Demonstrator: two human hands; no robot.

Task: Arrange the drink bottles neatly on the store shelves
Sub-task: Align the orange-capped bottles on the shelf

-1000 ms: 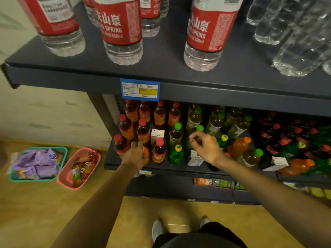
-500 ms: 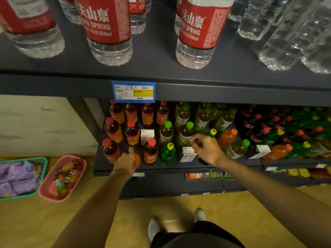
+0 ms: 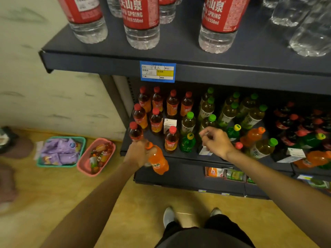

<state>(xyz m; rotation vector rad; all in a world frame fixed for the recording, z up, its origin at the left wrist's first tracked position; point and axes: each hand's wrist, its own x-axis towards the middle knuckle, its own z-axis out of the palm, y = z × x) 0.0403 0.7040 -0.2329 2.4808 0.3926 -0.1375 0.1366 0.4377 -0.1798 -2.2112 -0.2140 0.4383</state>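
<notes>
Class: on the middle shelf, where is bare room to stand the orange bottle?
Bare shelf lies at the front left, between two red-capped tea bottles. Rightward, orange and green bottles crowd together. The left hand holds the orange bottle.

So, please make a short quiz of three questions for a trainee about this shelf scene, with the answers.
1. True or false: the left hand grips an orange soda bottle by its neck, out in front of the middle shelf.
2. Which cap colour do the iced tea bottles at the left end of that shelf have? A) red B) blue C) white
3. Fill in: the pink basket stands on the floor beside a ____ basket.

Key: 1 true; 2 A; 3 green. The right hand hovers with curled fingers above a small carton; whether it pinches anything is unclear.
</notes>
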